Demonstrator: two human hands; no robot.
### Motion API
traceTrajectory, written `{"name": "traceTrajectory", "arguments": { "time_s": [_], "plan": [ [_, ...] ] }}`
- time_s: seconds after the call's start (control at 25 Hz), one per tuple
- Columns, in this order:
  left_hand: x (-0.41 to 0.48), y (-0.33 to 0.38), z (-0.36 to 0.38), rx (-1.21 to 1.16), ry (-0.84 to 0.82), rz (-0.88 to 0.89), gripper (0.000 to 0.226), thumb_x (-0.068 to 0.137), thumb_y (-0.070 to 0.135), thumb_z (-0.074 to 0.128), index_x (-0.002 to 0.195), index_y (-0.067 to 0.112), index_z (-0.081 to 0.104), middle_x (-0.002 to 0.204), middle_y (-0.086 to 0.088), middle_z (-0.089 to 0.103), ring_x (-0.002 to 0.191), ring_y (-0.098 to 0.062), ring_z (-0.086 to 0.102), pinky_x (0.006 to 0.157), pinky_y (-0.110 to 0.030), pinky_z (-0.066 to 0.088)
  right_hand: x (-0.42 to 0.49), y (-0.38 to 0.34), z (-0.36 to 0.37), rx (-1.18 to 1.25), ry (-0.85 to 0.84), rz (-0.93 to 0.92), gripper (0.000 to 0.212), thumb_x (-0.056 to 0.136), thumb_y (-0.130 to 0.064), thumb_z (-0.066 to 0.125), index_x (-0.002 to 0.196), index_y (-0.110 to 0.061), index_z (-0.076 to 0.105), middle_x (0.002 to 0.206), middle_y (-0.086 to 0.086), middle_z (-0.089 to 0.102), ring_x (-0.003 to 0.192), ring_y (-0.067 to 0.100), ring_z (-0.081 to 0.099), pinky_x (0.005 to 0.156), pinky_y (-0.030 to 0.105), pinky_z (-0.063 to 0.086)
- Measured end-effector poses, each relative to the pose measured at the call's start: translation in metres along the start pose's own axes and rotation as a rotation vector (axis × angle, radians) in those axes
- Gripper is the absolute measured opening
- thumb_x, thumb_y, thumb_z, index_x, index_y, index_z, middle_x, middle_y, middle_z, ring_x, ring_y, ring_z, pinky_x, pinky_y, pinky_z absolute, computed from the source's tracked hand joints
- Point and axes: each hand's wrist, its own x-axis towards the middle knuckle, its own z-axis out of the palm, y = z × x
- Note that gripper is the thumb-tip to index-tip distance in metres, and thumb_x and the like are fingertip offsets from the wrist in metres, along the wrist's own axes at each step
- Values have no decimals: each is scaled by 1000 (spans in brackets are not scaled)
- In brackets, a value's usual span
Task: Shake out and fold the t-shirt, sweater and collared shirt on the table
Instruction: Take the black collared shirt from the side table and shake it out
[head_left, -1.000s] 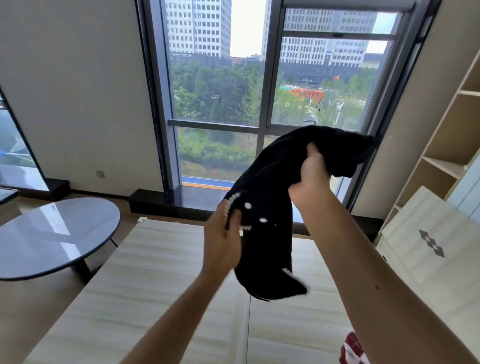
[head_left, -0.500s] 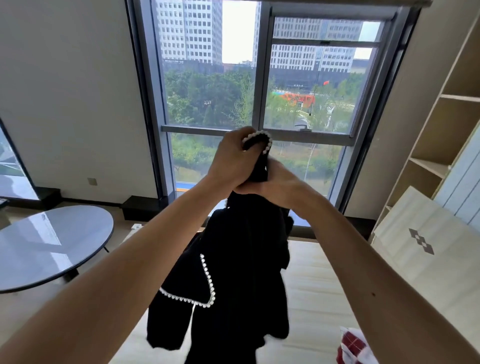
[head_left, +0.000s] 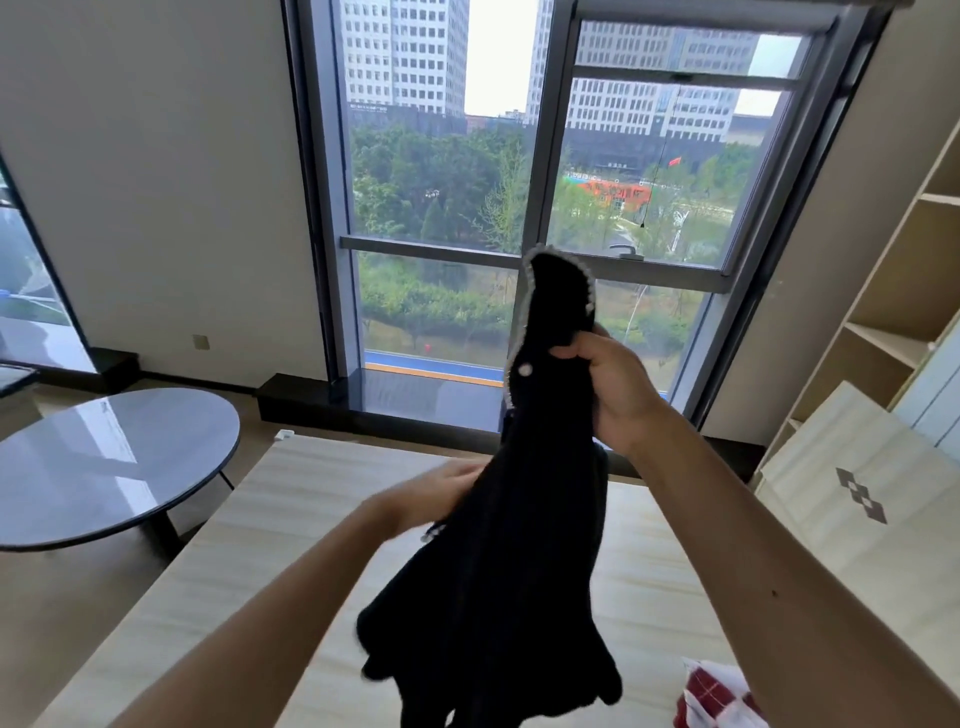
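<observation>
Red cloth (head_left: 711, 696) lies on the table (head_left: 291, 519), low and right of both hands, partly cut off by the frame edge; which garment it is cannot be told. The black sweater (head_left: 524, 571) is in the air over the table and hangs bunched below the right fingers, hem lowest and nearest. Left hand (head_left: 441, 493) is blurred at the sweater's left side, with its fingertips against or behind the knit; grasp or loose touch, cannot tell. Right hand (head_left: 608, 384) is higher, its fingers curled tight round a fold beside the white-beaded trim (head_left: 511, 374). A trimmed flap stands up above those fingers.

Judgement: soft, floppy knit with some weight, not slippery. The beads could snag, so take the knit and not the trim. Best holds are likely the two shoulders, one per hand, so it drops flat for a shake.

Beyond the fingers are a window (head_left: 441, 208) and, to the left, a round table (head_left: 104, 467).
</observation>
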Motion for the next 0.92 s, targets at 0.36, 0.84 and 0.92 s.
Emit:
{"name": "traceTrajectory", "arguments": {
  "time_s": [0.36, 0.84, 0.92],
  "plan": [
    [58, -18, 50, 84, -178, -308, 86, 94, 77, 22, 146, 13, 47, 141, -23, 57, 107, -25, 66, 92, -40, 51, -11, -24, -60, -150, 38, -46, 28, 90, 9, 48, 102, -11, 63, 76, 4, 75, 73, 21, 73, 77, 39, 56],
    [82, 8, 60, -720, 414, -125, 34, 88, 9, 66, 122, 9, 62, 107, -21, 73, 94, -36, 72, 77, -44, 62, -23, -17, -146, -409, 76, 129, 25, 77, 19, 65, 83, -5, 67, 84, 11, 72, 86, 27, 72, 87, 39, 59],
    [73, 32, 39, -720, 485, -40, 40, 88, 5, 65, 125, 19, 57, 111, -20, 68, 97, -36, 69, 73, -43, 60, -26, -4, -157, -416, 71, 215, 25, 67, 12, 72, 84, -6, 68, 85, 12, 72, 87, 28, 73, 82, 38, 61]
  ]
}}
